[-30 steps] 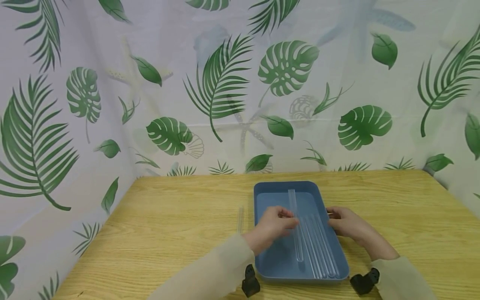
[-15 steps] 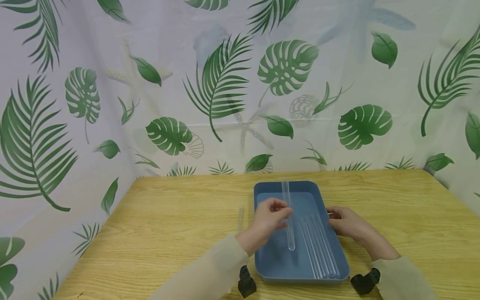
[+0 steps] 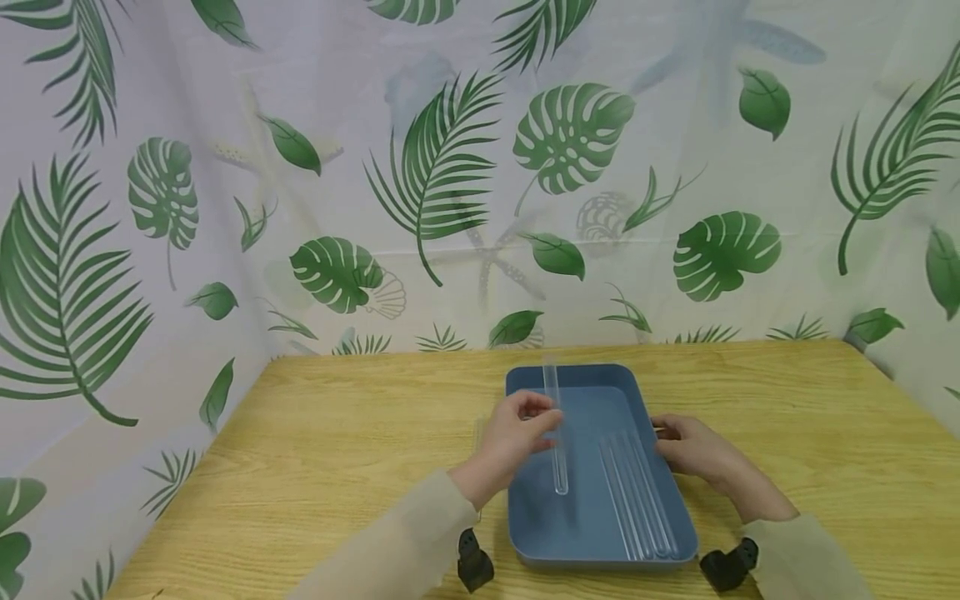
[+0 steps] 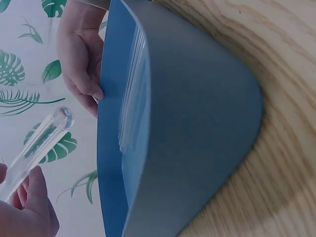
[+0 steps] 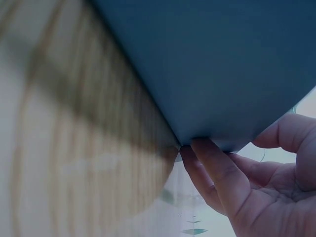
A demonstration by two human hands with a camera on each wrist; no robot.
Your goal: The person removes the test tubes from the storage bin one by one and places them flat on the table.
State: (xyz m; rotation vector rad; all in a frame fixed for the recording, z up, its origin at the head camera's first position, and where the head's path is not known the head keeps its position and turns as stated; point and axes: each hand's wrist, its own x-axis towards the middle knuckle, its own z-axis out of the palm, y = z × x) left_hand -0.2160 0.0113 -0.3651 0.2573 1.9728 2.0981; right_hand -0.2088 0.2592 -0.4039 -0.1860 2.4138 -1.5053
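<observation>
My left hand (image 3: pixel 506 442) pinches a clear glass test tube (image 3: pixel 561 477) between thumb and fingers, above the left half of a blue tray (image 3: pixel 551 537). The tube tilts, its rounded end toward me and its other end over the tray's far rim. In the left wrist view the rounded end of the test tube (image 4: pixel 61 118) shows outside the tray wall. Several more clear tubes (image 3: pixel 637 500) lie side by side along the tray's right part. At the right rim my right hand (image 3: pixel 697 450) holds the tray, fingers against the outer wall (image 5: pixel 212 153) and thumb at the edge.
Another clear tube (image 3: pixel 479 429) lies on the wooden table (image 3: pixel 360 433) left of the tray, mostly behind my left hand. A white leaf-print cloth (image 3: pixel 465 167) rises behind the table and along its sides.
My left hand has moved left with the test tube, from beside the other tubes to over the tray's left half. My right hand and the tray have stayed put.
</observation>
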